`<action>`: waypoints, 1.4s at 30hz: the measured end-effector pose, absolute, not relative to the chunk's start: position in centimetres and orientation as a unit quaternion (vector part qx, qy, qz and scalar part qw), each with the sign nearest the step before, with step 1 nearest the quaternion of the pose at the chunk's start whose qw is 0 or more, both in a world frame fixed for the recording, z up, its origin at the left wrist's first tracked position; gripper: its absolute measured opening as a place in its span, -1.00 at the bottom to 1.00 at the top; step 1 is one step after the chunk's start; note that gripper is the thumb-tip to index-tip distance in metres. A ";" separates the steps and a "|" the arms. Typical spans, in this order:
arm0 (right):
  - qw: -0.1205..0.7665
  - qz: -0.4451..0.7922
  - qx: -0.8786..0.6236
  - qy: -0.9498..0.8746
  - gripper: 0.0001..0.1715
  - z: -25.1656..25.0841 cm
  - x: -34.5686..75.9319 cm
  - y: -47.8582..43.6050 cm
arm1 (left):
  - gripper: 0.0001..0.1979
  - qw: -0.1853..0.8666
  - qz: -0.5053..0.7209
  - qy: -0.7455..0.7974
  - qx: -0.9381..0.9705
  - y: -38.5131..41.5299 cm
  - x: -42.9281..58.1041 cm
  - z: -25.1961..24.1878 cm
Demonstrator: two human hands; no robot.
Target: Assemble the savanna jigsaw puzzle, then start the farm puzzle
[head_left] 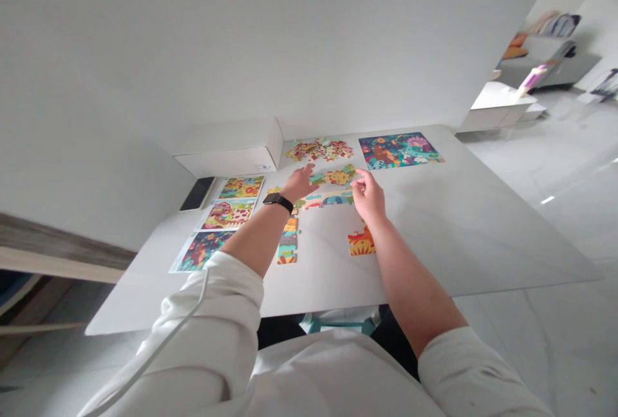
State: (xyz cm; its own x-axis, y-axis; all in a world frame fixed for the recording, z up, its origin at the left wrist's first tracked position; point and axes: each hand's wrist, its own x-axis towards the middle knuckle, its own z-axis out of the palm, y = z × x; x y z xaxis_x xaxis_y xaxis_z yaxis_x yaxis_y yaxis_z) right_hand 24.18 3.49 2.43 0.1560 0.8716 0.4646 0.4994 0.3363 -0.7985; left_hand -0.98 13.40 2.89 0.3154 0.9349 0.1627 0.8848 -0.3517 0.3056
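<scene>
My left hand [298,183], with a dark watch [279,201] on the wrist, reaches over the left end of a small heap of loose puzzle pieces [338,176]. Its fingers are stretched out and I see nothing held. At the heap's right side, my right hand [369,197] has its fingers curled in towards the thumb; whatever lies between them is too small to make out. Below both hands runs a joined top strip of puzzle [328,200]. A left column of joined pieces [288,240] extends towards me, and an orange joined corner section [361,243] lies below my right hand.
Behind the hands is a larger pile of reddish pieces [321,150]. A finished dark-blue puzzle [400,150] lies at the back right. Left are a sheet with three pictures [226,214], a phone [197,194] and a white box [232,147] against the wall.
</scene>
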 end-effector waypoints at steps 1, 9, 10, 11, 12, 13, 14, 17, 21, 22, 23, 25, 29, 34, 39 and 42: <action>0.526 0.178 -0.547 -0.626 -0.49 2.5 24.0 3.4 | -0.20 0.084 0.147 0.566 0.807 13.6 -0.8 2.9; 0.512 0.171 -0.542 -0.643 -0.49 3.0 23.5 3.0 | -0.19 0.096 0.113 0.583 0.799 15.7 -0.2 2.5; 0.512 0.170 -0.540 -0.646 -0.49 3.0 23.5 3.0 | -0.18 0.096 0.119 0.581 0.800 15.8 -0.3 2.4; 0.511 0.171 -0.538 -0.648 -0.50 3.0 23.4 2.9 | -0.17 0.097 0.125 0.580 0.799 15.9 -0.3 2.4; 0.510 0.172 -0.536 -0.650 -0.51 3.0 23.3 2.9 | -0.16 0.097 0.128 0.582 0.797 15.9 -0.4 2.4; 0.509 0.174 -0.534 -0.652 -0.51 3.0 23.3 2.9 | -0.15 0.095 0.131 0.585 0.794 15.8 -0.5 2.5; 0.508 0.175 -0.534 -0.653 -0.52 3.0 23.2 2.9 | -0.14 0.089 0.133 0.588 0.792 15.7 -0.6 2.6; 0.504 0.179 -0.536 -0.653 -0.54 2.7 23.3 2.9 | -0.19 0.057 0.152 0.582 0.797 14.6 -0.9 3.2; 0.498 0.185 -0.539 -0.654 -0.56 2.5 23.6 3.1 | -0.27 0.055 0.216 0.541 0.811 11.7 -1.7 4.1; 0.493 0.188 -0.539 -0.657 -0.57 2.6 23.7 3.1 | -0.28 0.064 0.233 0.529 0.813 10.7 -1.9 4.2; 0.485 0.194 -0.539 -0.661 -0.58 2.7 23.7 3.0 | -0.28 0.073 0.252 0.519 0.814 9.5 -2.2 4.4; 0.461 0.212 -0.535 -0.675 -0.63 3.0 23.5 2.5 | -0.28 0.096 0.296 0.502 0.807 6.6 -2.7 4.5; 0.427 0.260 -0.486 -0.717 -0.71 4.1 22.8 0.8 | -0.22 0.147 0.384 0.469 0.781 -0.1 -3.4 4.2; 0.403 0.367 -0.436 -0.717 -0.64 4.6 21.1 -1.1 | -0.22 0.161 0.424 0.454 0.767 -5.7 -3.7 3.4; 0.349 0.459 -0.460 -0.675 -0.60 3.8 19.4 -2.9 | -0.27 0.154 0.440 0.435 0.770 -6.4 -3.6 2.0; 0.377 0.462 -0.477 -0.646 -0.60 2.9 18.8 -3.8 | -0.25 0.151 0.462 0.405 0.774 -6.1 -3.2 1.3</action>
